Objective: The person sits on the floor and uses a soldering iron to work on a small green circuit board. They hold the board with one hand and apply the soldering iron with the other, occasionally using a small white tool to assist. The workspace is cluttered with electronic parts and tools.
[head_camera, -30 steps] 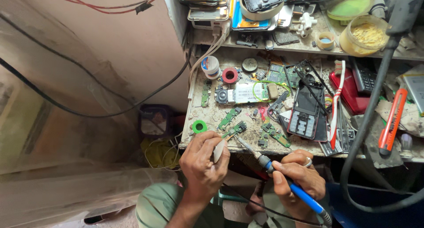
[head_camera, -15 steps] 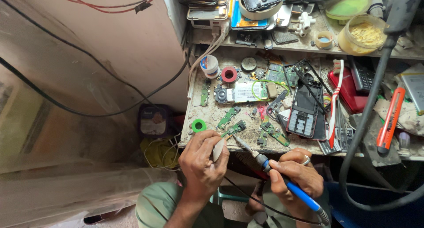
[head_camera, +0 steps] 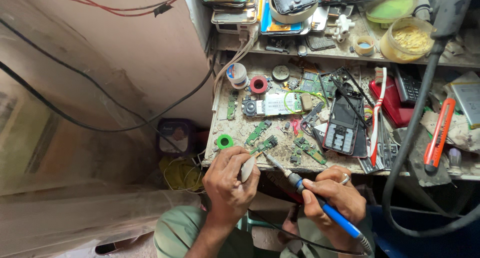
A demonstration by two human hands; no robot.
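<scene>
Where the workbench ends at its near edge, both hands work just off the surface. The left hand has its fingers curled shut around a small pale oval piece, held just at that edge near the left corner. The right hand is closed around the blue handle of a soldering iron, whose metal tip slants up and left toward the pale piece and a small green circuit board lying just inside the edge. A green tape roll sits close to the left edge, beside the left hand. Farther in, a black phone frame and more boards crowd the middle, so little bare surface shows beyond the narrow strip along the near edge. An orange utility knife lies toward the right edge, well apart from the hands.
</scene>
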